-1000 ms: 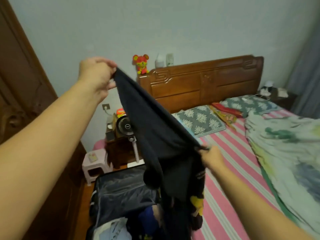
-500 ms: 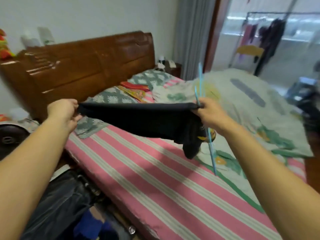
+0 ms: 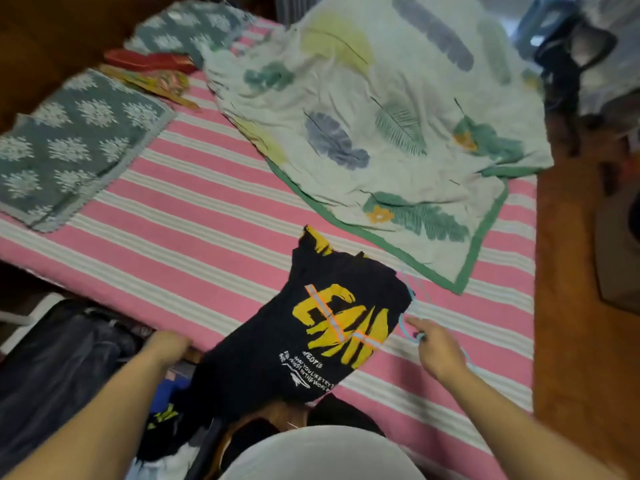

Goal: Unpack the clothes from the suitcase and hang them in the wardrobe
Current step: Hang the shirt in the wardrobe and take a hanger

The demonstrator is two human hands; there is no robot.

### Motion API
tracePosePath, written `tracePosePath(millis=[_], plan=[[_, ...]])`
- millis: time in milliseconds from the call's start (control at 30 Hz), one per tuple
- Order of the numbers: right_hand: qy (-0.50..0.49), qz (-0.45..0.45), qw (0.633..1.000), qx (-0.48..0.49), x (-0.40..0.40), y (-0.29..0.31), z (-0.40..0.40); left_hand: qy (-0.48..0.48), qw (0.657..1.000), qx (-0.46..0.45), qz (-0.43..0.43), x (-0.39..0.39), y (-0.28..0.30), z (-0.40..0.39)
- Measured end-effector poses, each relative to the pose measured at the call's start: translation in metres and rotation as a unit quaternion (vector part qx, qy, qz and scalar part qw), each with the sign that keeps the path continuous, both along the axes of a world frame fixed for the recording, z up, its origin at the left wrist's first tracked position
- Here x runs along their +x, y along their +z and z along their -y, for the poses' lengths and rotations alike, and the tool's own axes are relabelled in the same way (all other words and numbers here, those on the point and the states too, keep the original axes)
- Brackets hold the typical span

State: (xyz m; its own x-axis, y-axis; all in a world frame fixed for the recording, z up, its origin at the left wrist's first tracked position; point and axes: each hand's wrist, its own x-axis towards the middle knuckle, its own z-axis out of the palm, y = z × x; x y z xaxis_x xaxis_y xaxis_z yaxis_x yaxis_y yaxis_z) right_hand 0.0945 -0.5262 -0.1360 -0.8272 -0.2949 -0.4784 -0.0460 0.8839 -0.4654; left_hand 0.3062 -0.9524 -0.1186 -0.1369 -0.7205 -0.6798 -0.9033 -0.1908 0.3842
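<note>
A black T-shirt (image 3: 322, 334) with a yellow print lies flat on the pink striped bed (image 3: 180, 244), its lower end hanging over the bed edge above the open suitcase (image 3: 59, 372). More dark clothes (image 3: 166, 420) sit inside the suitcase. My left hand (image 3: 166, 348) is at the bed edge just left of the shirt, fingers curled down and hidden. My right hand (image 3: 436, 351) is just right of the shirt, holding a thin light-blue hanger (image 3: 410, 299) that lies on the sheet, index finger stretched out. No wardrobe is in view.
A leaf-print quilt (image 3: 398, 126) covers the bed's far right half. Two grey patterned pillows (image 3: 72, 143) lie at the head end by the wooden headboard (image 3: 45, 39). Wooden floor (image 3: 581, 306) runs along the right, with dark objects (image 3: 568, 71) at top right.
The shirt was stretched in the air between both hands; now it lies on the bed. Both hands have let go of it, and my view has tipped down toward the bed edge.
</note>
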Motion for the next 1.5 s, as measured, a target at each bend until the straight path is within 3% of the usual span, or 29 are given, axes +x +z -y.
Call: tracePosePath(millis=[67,267,400,667,767,833,900,967,1033,1100,1200,1267,1433,1500], plan=[[-0.022,0.004,1.000,0.020,-0.023,-0.016,-0.023,-0.062,0.996,0.061,-0.011,-0.030,0.002,-0.057],[0.006,0.023,0.998,0.066,-0.079,-0.055,-0.015,-0.291,0.950,0.099,-0.056,-0.110,-0.020,-0.131],[0.072,0.001,0.996,0.045,-0.124,-0.097,0.026,-0.340,0.936,0.078,-0.051,-0.137,-0.028,-0.132],[0.113,-0.081,0.989,0.058,-0.182,-0.204,0.099,-0.413,0.908,0.024,-0.064,-0.169,-0.077,-0.110],[0.110,-0.142,0.983,0.035,-0.169,-0.199,0.093,-0.444,0.893,-0.001,-0.080,-0.195,-0.097,-0.115],[0.118,-0.190,0.974,-0.042,-0.147,-0.172,0.078,-0.473,0.873,-0.041,-0.108,-0.209,-0.101,-0.127],[0.166,-0.219,0.951,-0.145,-0.116,-0.138,0.056,-0.566,0.807,-0.127,-0.110,-0.221,-0.100,-0.139],[0.196,-0.210,0.937,-0.199,-0.086,-0.113,0.035,-0.686,0.688,-0.216,-0.101,-0.230,-0.101,-0.146],[0.216,-0.208,0.932,-0.204,-0.062,-0.104,0.015,-0.771,0.586,-0.233,-0.087,-0.235,-0.103,-0.148],[0.198,-0.193,0.940,-0.199,-0.047,-0.103,-0.001,-0.800,0.551,-0.226,-0.073,-0.237,-0.104,-0.148],[0.175,-0.169,0.950,-0.198,-0.035,-0.091,-0.008,-0.771,0.597,-0.210,-0.070,-0.233,-0.100,-0.154],[0.165,-0.166,0.946,-0.225,-0.038,-0.073,-0.005,-0.725,0.636,-0.233,-0.126,-0.228,-0.090,-0.154],[0.016,-0.185,0.926,-0.328,-0.055,-0.003,0.039,-0.494,0.792,-0.250,-0.257,-0.202,-0.010,-0.136],[0.018,-0.169,0.921,-0.350,-0.061,0.027,0.058,-0.386,0.830,-0.252,-0.316,-0.185,0.031,-0.130]])
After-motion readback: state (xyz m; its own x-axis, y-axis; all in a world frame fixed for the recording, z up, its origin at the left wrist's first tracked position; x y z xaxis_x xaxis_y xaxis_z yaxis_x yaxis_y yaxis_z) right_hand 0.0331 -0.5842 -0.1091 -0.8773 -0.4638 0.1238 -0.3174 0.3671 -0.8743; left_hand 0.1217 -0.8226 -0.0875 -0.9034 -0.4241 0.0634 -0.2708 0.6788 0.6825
